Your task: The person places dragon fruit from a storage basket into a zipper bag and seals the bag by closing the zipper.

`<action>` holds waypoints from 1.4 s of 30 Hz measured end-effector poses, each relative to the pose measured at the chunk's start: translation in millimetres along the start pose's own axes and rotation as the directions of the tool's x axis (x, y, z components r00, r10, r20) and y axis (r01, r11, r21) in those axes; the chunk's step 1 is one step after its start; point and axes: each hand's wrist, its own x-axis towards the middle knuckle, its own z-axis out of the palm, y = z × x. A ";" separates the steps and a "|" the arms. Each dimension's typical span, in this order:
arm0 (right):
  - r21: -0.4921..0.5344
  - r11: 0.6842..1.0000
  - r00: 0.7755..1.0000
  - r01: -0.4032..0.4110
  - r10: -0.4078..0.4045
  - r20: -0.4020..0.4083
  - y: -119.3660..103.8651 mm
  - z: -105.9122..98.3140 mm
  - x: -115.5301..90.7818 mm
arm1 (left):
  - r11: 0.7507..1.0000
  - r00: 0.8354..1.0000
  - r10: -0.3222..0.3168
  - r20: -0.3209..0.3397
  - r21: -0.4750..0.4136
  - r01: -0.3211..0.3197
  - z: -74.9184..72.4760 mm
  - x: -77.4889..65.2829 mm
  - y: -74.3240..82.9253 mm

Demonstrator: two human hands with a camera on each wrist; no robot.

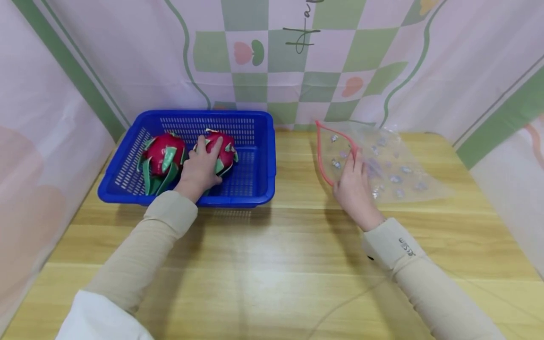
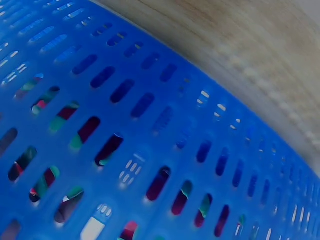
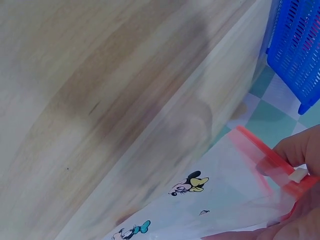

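Inside a blue plastic basket [image 1: 273, 160] lie two red dragon fruits with green scales. My left hand [image 1: 199, 170] reaches over the front rim, its fingers curled over the right dragon fruit [image 1: 229, 144]. Beside that hand sits the left dragon fruit [image 1: 163, 152]. In the left wrist view the slotted basket wall [image 2: 135, 117] hides the hand. My right hand [image 1: 356, 191] pinches the red zip edge of a clear zip bag [image 1: 397, 165] printed with small cartoon figures. The bag's mouth gapes toward the basket. Close up in the right wrist view, thumb and fingers grip the red strip [image 3: 265, 157] near a white slider.
Everything stands on a wood-grain table [image 1: 272, 269]. A printed curtain [image 1: 289, 52] with green checks hangs behind the table, and more fabric covers both sides. A thin dark line crosses the tabletop below the right sleeve [image 1: 395, 245].
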 end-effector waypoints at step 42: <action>0.000 1.000 1.000 0.009 -0.009 -0.026 2.3 -5.4 -1.1 | 0.965 0.990 -0.083 -0.114 -0.256 0.052 -4.1 -2.5 -1.5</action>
